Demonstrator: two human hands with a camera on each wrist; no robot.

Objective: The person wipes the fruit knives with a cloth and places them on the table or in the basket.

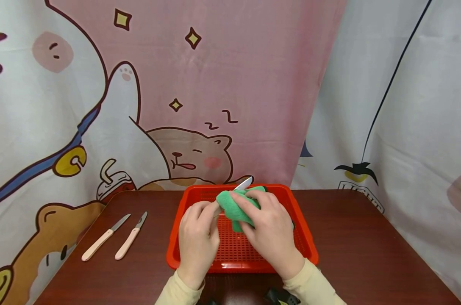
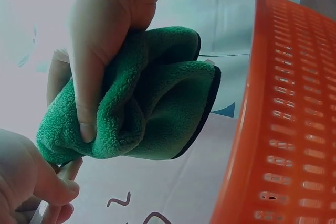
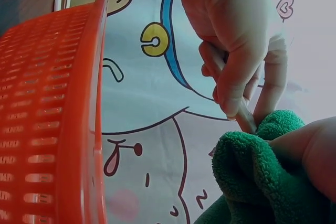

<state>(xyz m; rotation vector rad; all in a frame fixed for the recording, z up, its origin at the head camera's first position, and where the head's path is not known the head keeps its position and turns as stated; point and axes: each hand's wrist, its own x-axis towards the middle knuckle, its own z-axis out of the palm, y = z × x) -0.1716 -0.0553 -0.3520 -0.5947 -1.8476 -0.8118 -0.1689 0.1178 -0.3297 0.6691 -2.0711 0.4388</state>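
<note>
Over the red basket [image 1: 242,267], the left hand [image 1: 198,235] pinches a knife [image 1: 244,183] by its handle while the right hand [image 1: 271,224] grips a green cloth [image 1: 227,204] around it, blade tip poking out. Two more knives [image 1: 98,244] lie on the desk [image 1: 352,237].

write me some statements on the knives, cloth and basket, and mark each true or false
1. The right grip holds a green cloth. True.
2. A knife blade shows beyond the cloth. True.
3. Two other knives lie on the table left of the red basket. True.
4. The left grip is empty. False: it holds that knife's pale handle.
5. Both knives on the table have black handles. False: they are pale.
6. The cloth lies flat inside the basket. False: it is bunched in the right grip.
</note>
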